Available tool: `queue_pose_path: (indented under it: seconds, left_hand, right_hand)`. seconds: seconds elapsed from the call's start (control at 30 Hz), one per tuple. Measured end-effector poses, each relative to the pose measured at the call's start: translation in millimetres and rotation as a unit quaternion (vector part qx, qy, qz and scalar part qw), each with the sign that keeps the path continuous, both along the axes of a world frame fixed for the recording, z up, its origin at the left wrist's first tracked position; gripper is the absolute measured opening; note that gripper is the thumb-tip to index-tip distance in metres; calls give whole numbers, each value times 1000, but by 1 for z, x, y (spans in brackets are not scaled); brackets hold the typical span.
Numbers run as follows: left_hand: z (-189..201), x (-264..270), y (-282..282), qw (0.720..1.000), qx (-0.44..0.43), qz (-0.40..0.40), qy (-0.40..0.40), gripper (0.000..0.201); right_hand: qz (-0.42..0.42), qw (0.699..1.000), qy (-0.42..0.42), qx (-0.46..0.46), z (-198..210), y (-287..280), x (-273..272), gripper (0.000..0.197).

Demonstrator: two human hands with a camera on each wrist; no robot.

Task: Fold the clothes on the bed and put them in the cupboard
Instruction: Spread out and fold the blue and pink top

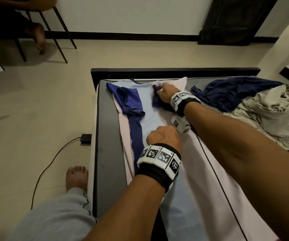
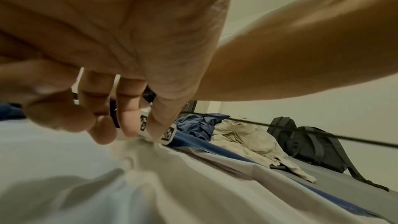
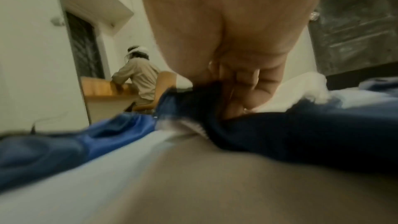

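A pale blue and pink shirt with dark blue sleeves lies flat along the left side of the bed. Its left sleeve is folded in over the body. My right hand is at the shirt's far end and grips the bunched right sleeve; in the right wrist view the fingers curl into that dark blue sleeve. My left hand is on the shirt's middle, under my right forearm. In the left wrist view its fingertips and thumb close on the puckered shirt fabric.
A crumpled navy garment and a beige one lie on the right of the bed, with a dark backpack beyond. A charger with cable sits on the floor by my foot. A seated person and chair are at far left.
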State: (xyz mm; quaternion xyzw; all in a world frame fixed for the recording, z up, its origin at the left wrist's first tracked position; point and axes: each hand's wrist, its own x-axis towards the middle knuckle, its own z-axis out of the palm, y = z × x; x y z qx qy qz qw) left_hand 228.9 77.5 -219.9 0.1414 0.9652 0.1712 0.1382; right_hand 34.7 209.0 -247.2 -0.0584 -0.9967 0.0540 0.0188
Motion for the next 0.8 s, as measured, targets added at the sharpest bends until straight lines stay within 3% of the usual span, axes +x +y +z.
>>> queue_pose_path:
  seconds: [0.1,0.27,0.4,0.43,0.53,0.7,0.8]
  left_hand:
    - [0,1,-2,1000,2,0,-1,19]
    - [-5,2,-4,1000,4,-2,5,25]
    - [-9,-4,-5,1000,-10,-13,-6,26]
    - [-11,-5,-5,1000,-8,-24,-13,25]
    - [-24,-8,-8,997,-27,-63,-41,27]
    - [-37,-3,-9,995,-50,-86,-8,45]
    - [-35,-6,-5,990,-75,-115,15,50]
  right_hand:
    - [40,996,-59,-60,-2,1,5,31]
    - [58,993,-22,-104,15,21,48,34]
    - [63,994,-72,-51,14,56,114,14]
    - [55,994,-90,-30,11,65,136,11]
    - [12,994,-109,-12,-3,89,190,28]
    - [-60,992,-84,-68,-6,106,259,35]
    - [-102,985,-101,-94,-6,116,292,51]
